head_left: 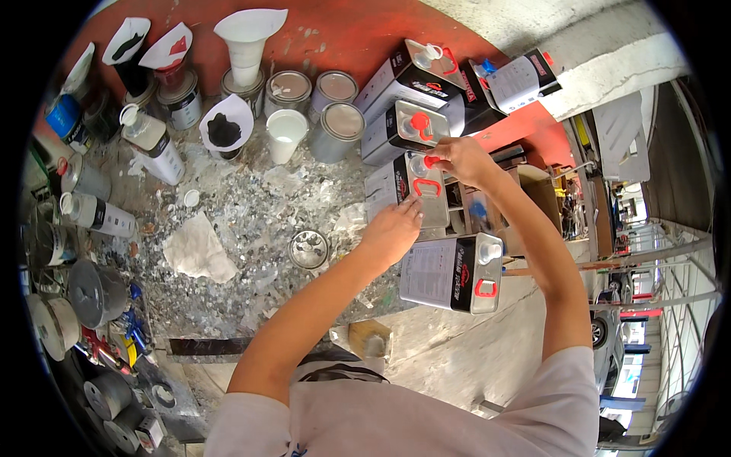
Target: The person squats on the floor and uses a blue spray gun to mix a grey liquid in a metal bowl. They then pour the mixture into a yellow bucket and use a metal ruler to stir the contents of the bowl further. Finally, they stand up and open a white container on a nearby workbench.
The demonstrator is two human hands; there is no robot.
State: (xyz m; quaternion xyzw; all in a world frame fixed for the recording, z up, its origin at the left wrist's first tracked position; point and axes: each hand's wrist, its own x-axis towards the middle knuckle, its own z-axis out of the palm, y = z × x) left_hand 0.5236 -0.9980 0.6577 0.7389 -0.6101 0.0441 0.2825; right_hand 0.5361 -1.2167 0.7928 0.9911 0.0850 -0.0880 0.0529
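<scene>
- Cap (pixel 431 161) work is the step in hand, as I judge it: my right hand (pixel 457 156) pinches the red cap on the spout of the rectangular metal can (pixel 415 190) lying in front of me, fingertips closed tight around it.
- My left hand (pixel 392 228) lies flat against that can's near edge, fingers spread and open, bracing it and grasping nothing.
- The can rests on its side at the table's right edge, its red handle loop (pixel 426 186) just below the cap.
- The next move, I reckon, calls for a firm twist or pull at the cap while the left hand keeps the can from sliding; whether the cap is threaded or pressed in I cannot tell.
- Beyond the can lie three more cans of its kind, the nearest (pixel 403 126) touching it; another can (pixel 453 273) stands just on the near side of it.
- Left of the can the table (pixel 251 213) is crusted with dried paint flakes; on it lie a crumpled white rag (pixel 198 250), a small open tin (pixel 309 249) and a white plastic cup (pixel 286 134).
- Further left of the can stand round paint tins (pixel 339 129) with paper funnels (pixel 247 42) and bottles, against a red surface.
- Right of the can the ground drops away to a yard with metal railings and a parked vehicle.
</scene>
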